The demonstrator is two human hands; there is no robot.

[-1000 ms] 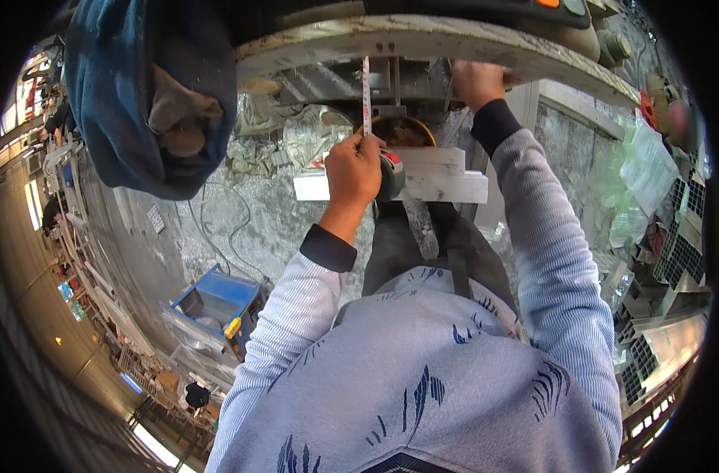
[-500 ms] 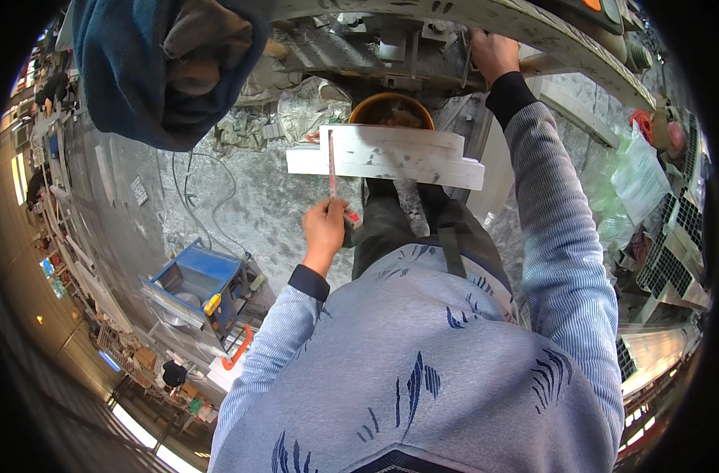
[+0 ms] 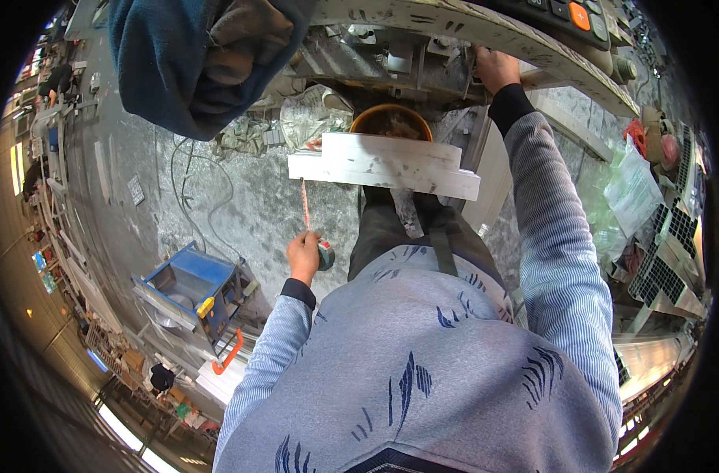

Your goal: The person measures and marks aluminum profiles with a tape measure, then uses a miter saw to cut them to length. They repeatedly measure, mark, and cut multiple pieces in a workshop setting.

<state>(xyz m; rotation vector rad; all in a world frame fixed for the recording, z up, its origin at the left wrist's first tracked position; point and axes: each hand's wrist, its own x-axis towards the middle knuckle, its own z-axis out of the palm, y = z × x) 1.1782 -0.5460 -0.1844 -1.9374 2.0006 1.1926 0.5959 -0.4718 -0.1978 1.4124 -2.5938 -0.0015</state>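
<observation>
My left hand is closed round a tape measure with a dark and red case. Its blade runs out away from me to the left end of a white stepped bar. The bar lies crosswise in front of my legs, with dark smudges along its face; a longer lower part sticks out past the upper one at both ends. At the far right, my right hand is closed at the metal machine frame. Its fingertips and whatever they grip are hidden there.
An orange-rimmed bucket stands behind the bar. Dark blue cloth hangs at the upper left. A blue metal box sits at lower left, near loose cable. Plastic sheeting and mesh lie right. A calculator rests top right.
My left hand has moved left and slightly toward me with the tape measure. The blade, earlier across the bar's face, now reaches the bar's left end. My right hand stays at the frame.
</observation>
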